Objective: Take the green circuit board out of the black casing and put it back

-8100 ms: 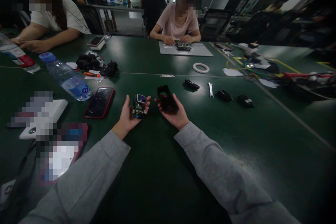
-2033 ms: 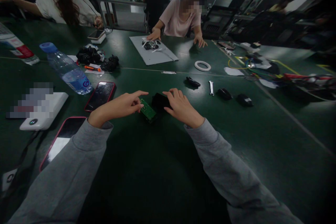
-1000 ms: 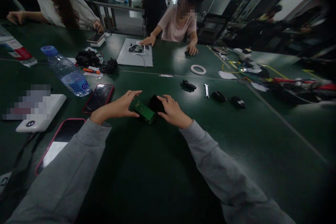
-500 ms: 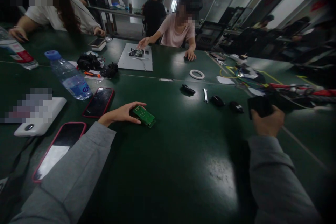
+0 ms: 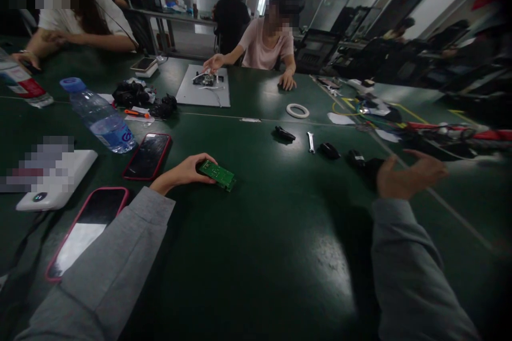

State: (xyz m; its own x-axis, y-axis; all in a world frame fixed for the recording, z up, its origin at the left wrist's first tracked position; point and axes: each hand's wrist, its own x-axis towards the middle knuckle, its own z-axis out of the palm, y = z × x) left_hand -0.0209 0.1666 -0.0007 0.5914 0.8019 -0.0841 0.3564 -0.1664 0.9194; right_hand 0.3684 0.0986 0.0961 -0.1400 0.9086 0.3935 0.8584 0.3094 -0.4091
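Observation:
Between the thumb and fingers of my left hand (image 5: 186, 173) is a green circuit board (image 5: 219, 174), held at its left end and slightly tilted. My right hand (image 5: 410, 175) is open on the right side, its fingers apart and slightly blurred. Just left of it rests a dark, block-like thing (image 5: 375, 170), partly hidden by the hand. Beside that lie two small black parts, one with a pale label (image 5: 356, 159) and one plain (image 5: 330, 151). A small wrench (image 5: 311, 142) and another black piece (image 5: 284, 134) lie farther left.
Two phones, a red-edged one (image 5: 147, 155) and a pink-edged one (image 5: 88, 232), flank my left forearm, with a white device (image 5: 60, 186) and water bottle (image 5: 100, 117) nearby. A white ring (image 5: 297, 111) and cables (image 5: 448, 133) lie beyond. Co-workers sit opposite, one over a grey mat (image 5: 188, 93).
My right hand has let go of the dark block-like thing, which now lies on the table, and its fingers have spread. My left hand still holds the circuit board.

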